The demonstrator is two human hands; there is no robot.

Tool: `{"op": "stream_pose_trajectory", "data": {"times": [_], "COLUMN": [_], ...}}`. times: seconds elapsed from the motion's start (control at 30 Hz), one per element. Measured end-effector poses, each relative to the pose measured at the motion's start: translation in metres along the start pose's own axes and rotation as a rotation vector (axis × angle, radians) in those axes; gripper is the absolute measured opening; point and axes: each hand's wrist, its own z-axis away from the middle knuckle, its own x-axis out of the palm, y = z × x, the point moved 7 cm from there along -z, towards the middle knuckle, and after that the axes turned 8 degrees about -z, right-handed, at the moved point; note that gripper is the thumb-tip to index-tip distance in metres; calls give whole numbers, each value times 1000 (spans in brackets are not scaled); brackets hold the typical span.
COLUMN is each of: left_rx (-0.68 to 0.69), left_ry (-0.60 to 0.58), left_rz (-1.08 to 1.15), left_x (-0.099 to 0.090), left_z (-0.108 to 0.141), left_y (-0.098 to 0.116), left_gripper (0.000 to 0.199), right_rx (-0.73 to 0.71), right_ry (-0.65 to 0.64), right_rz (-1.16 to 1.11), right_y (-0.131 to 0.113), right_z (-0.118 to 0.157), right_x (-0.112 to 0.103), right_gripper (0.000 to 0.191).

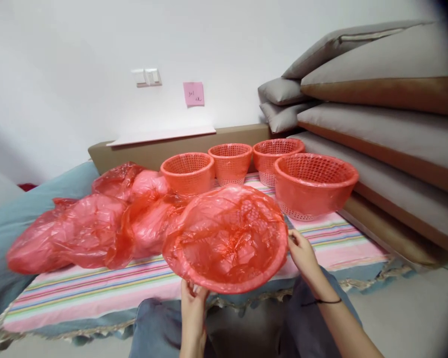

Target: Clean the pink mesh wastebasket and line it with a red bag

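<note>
A red plastic basket (242, 287) is tilted toward me, with a thin red plastic bag (224, 243) lining its inside and lying over its rim. My left hand (193, 301) grips the near left part of the rim from below, its fingertips partly hidden under the edge. On the right side, my right hand (301, 248) pinches the rim and the bag's edge; a dark band circles that wrist. Behind stands a larger red basket (313, 191), upright, its mouth facing up.
Three more red baskets, among them a left one (186, 174), stand at the back. Crumpled, filled red bags (89, 223) lie on the left of the striped cloth (108, 293). Grey cushions (381, 134) are stacked at right. A pink note (193, 94) is on the wall.
</note>
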Motion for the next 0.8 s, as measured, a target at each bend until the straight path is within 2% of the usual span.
{"op": "stream_pose_trajectory", "data": {"times": [0.1, 0.23, 0.27, 0.33, 0.4, 0.43, 0.53, 0.7, 0.8], "left_rx": [168, 253, 271, 236, 220, 232, 298, 313, 336], "left_ry": [65, 262, 244, 102, -32, -60, -38, -31, -13], "left_rz": [-92, -34, 16, 91, 62, 10, -131, -184, -217], "left_x": [-17, -42, -41, -25, -6, 1, 10, 6, 3], "left_z": [-16, -39, -44, -53, -56, -55, -50, -42, -35], "left_y": [30, 81, 92, 106, 113, 114, 114, 116, 124], "left_gripper": [63, 44, 42, 43, 49, 49, 41, 39, 39], "right_rx": [6, -27, -31, -35, -48, -60, -94, -225, -256], "right_ry": [-34, -18, -16, -54, -171, -254, -462, -508, -635], "right_rz": [-24, -104, -125, -144, -116, -83, 48, 226, 263], "right_y": [10, -6, -15, -37, -60, -70, -89, -103, -120], "right_z": [-4, -20, -26, -39, -48, -51, -54, -65, -66], "right_x": [0, -5, -5, 3, 21, 33, 62, 70, 79], "right_gripper": [26, 41, 42, 44, 44, 43, 40, 32, 42]}}
